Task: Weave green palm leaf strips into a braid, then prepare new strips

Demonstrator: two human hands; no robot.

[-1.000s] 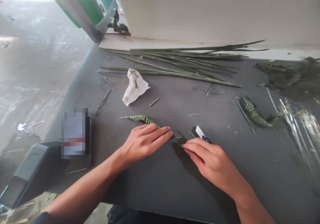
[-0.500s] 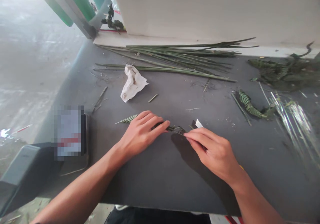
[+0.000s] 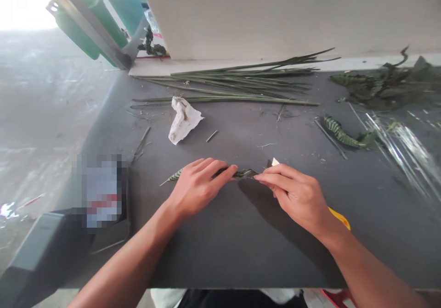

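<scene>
My left hand [image 3: 200, 186] is closed over a woven green leaf piece [image 3: 175, 175], whose pointed striped end sticks out to the left and whose thin strands show on the right. My right hand [image 3: 296, 191] pinches the thin strand ends at the piece's right side, its fingertips a short way from my left ones. Just beyond my right fingers a small pale pointed thing [image 3: 274, 162] shows, partly hidden. Part of a yellow object [image 3: 340, 218] appears behind my right wrist.
Long green stems [image 3: 234, 85] lie along the back of the grey table [image 3: 220, 253]. Crumpled white paper [image 3: 184, 120] is left of centre. At right are a curled woven leaf [image 3: 341, 132], shiny clear strips [image 3: 401, 152] and dark leaves [image 3: 379, 85]. A blurred-out device lies left.
The camera view has shifted a little. My right hand still pinches the strands, its fingers slightly changed in pose; my left hand keeps its hold. More of the yellow object shows.
</scene>
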